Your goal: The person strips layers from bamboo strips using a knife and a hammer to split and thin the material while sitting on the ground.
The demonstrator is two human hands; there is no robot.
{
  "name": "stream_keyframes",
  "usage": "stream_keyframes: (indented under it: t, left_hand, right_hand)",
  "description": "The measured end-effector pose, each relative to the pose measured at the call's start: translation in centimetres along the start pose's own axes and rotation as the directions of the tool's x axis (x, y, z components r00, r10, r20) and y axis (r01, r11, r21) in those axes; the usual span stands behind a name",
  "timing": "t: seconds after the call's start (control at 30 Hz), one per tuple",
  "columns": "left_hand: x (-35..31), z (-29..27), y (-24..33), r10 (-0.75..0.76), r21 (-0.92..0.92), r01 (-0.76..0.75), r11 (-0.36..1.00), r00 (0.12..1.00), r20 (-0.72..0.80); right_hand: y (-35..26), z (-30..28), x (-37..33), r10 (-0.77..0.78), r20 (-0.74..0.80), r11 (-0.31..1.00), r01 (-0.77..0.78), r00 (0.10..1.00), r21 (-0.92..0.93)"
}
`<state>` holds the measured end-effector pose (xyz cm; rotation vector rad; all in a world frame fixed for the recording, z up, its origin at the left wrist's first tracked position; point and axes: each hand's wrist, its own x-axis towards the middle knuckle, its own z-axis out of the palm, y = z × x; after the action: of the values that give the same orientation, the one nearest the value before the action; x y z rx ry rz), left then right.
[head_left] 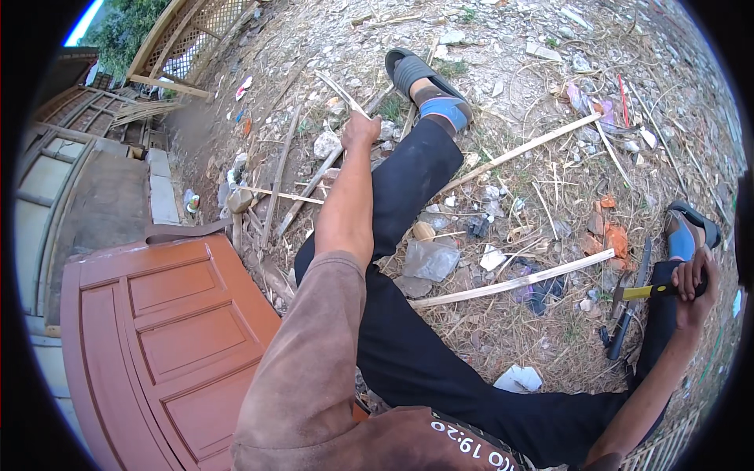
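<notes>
My left hand (pixel 361 130) is stretched out far ahead beside my left foot, its fingers closed round a thin wooden strip (pixel 336 89) whose far end points up and left. At the right edge, my right hand (pixel 691 287) grips a hammer (pixel 640 292) with a yellow and black handle. The hammer's head points left, above the littered ground by my right shin. Just below it lies a long dark metal tool (pixel 626 326), its exact kind unclear. Between my legs rest a pale wooden strip (pixel 514 288) and, farther off, a longer stick (pixel 522 151).
A reddish-brown panelled door (pixel 169 345) lies at the left. My legs in black trousers (pixel 408 188) spread across the middle. Stones, orange brick pieces (pixel 616 239), a clear plastic bag (pixel 431 260) and a white shard (pixel 519 379) litter the ground. A lattice frame (pixel 192 43) stands far left.
</notes>
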<state>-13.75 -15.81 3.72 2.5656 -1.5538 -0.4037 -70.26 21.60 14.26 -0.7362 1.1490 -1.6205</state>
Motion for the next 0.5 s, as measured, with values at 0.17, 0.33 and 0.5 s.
stream_keyframes:
  t: [0.17, 0.33, 0.5]
  left_hand:
    - [2.2, 3.6, 0.6, -0.162, -0.139, 0.158, 0.978, 0.986, -0.022]
    - [6.8, 5.2, -3.3, -0.153, -0.395, 0.214, 0.893, 0.972, 0.18]
    - [4.7, 3.2, -3.7, 0.031, -0.895, 0.414, 0.164, 0.905, 0.424]
  right_hand:
    - [0.4, 0.6, 0.8, 0.015, -0.01, 1.0, -0.015, 1.0, -0.015]
    - [2.0, 0.4, 1.5, 0.06, 0.023, 0.998, -0.06, 0.998, -0.02]
    - [2.9, 0.1, 1.0, 0.052, -0.004, 0.998, -0.052, 0.999, 0.033]
